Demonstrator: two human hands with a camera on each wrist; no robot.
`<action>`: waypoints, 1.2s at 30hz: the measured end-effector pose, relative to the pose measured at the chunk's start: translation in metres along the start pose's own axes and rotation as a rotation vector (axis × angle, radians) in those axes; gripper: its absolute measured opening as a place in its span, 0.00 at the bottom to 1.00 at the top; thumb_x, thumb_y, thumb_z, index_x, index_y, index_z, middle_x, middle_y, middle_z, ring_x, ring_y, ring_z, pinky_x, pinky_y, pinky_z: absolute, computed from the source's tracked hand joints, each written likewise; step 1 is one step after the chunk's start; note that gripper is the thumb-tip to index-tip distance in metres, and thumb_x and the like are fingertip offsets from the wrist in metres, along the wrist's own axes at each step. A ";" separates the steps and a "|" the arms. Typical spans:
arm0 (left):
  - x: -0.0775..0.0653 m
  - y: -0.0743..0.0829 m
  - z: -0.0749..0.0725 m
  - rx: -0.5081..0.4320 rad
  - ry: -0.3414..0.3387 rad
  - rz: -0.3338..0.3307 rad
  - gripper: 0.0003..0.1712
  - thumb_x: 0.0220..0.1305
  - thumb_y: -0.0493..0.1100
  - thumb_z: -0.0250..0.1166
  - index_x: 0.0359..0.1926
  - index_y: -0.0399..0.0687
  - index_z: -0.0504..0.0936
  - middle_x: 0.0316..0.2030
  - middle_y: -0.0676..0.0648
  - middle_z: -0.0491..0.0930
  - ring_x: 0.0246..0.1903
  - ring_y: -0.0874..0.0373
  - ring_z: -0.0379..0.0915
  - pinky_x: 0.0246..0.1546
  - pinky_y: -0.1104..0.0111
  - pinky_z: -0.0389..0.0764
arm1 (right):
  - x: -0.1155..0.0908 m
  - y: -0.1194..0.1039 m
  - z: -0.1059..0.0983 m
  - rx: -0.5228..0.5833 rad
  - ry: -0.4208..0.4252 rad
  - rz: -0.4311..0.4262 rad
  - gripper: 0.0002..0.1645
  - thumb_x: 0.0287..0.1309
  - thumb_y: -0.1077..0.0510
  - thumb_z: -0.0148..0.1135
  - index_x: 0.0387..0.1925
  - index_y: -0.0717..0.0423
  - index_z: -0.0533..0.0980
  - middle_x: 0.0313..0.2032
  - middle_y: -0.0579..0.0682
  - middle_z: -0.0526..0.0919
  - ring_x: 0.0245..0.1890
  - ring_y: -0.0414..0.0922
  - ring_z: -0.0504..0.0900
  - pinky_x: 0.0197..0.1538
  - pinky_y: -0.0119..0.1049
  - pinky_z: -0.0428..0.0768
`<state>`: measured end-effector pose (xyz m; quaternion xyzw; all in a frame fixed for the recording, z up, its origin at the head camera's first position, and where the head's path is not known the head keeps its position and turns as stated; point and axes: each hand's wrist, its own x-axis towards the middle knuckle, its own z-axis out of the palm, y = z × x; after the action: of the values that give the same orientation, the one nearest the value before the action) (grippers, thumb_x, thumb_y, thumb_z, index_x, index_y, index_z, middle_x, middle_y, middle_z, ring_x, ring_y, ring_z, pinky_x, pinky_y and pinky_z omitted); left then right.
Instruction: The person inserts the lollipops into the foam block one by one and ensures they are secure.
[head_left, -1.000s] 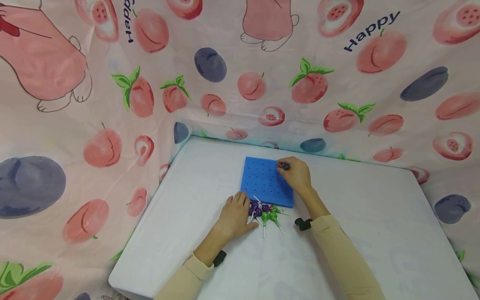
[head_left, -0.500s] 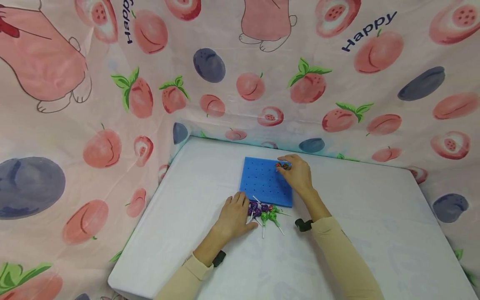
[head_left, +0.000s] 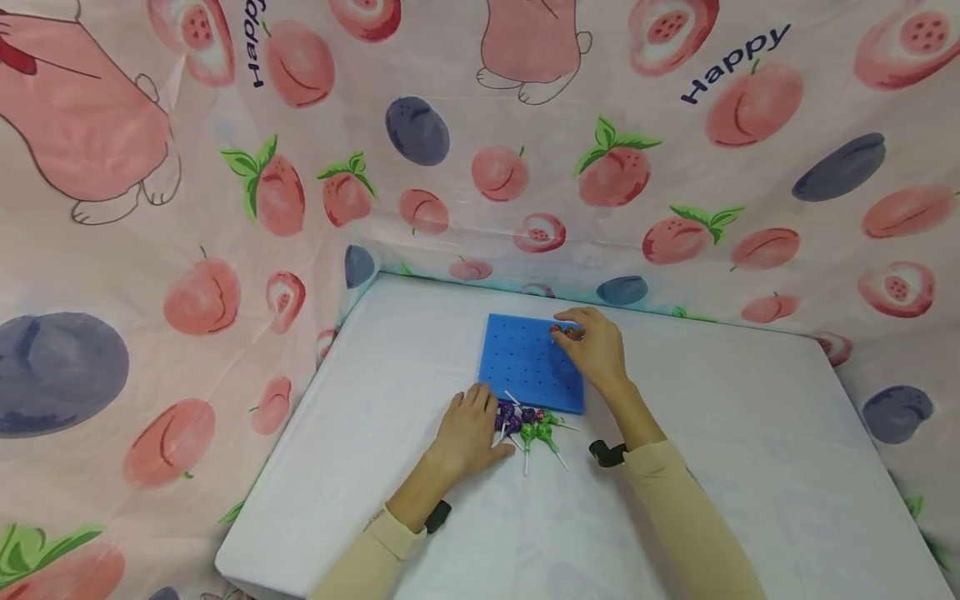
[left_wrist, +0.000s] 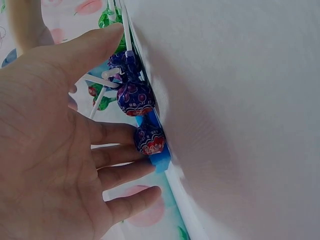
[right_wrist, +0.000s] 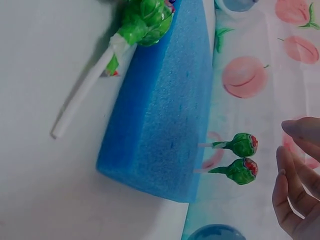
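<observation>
two green-and-red-wrapped lollipops [right_wrist: 241, 171] stand by their sticks in the far right corner of the blue foam board [head_left: 517, 367]; the right hand [head_left: 597, 348] is just beside them, its fingers loosely bent and parted from the thumb. the left hand [head_left: 467, 429], fingers straight, reaches against purple-wrapped lollipops [left_wrist: 135, 97], which lie with green-wrapped lollipops [head_left: 529, 433] on the white table [head_left: 360, 450] along the board's near edge

In the head view, the standing lollipops [right_wrist: 242, 171] and the blue board [head_left: 525, 364] are partly covered by the right hand [head_left: 597, 346], while the left hand [left_wrist: 60, 155] is cropped by its wrist view's left edge.
</observation>
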<state>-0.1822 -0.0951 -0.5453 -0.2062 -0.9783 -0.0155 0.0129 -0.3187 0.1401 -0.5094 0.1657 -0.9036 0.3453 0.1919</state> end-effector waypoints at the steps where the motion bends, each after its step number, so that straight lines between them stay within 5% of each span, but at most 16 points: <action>1: 0.000 0.000 0.000 0.002 0.001 0.001 0.54 0.63 0.74 0.66 0.70 0.33 0.71 0.68 0.36 0.71 0.70 0.43 0.65 0.69 0.51 0.70 | 0.000 -0.002 -0.001 0.002 0.001 0.001 0.17 0.57 0.58 0.79 0.49 0.52 0.88 0.51 0.54 0.86 0.36 0.52 0.89 0.35 0.49 0.86; 24: 0.000 0.001 -0.003 -0.020 -0.030 -0.016 0.55 0.63 0.74 0.67 0.72 0.33 0.70 0.71 0.35 0.68 0.72 0.42 0.63 0.71 0.49 0.69 | -0.027 -0.029 -0.021 0.048 -0.042 -0.024 0.11 0.60 0.57 0.78 0.44 0.53 0.90 0.39 0.51 0.89 0.35 0.50 0.85 0.36 0.45 0.83; 36: -0.002 0.002 -0.002 0.000 -0.015 -0.007 0.55 0.62 0.74 0.66 0.71 0.33 0.70 0.70 0.35 0.70 0.71 0.43 0.65 0.69 0.50 0.70 | -0.043 -0.044 -0.028 0.009 -0.305 -0.023 0.11 0.62 0.55 0.76 0.45 0.51 0.89 0.41 0.47 0.89 0.37 0.43 0.85 0.39 0.43 0.85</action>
<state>-0.1799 -0.0937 -0.5437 -0.2028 -0.9791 -0.0140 0.0054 -0.2555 0.1359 -0.4856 0.2274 -0.9187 0.3180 0.0555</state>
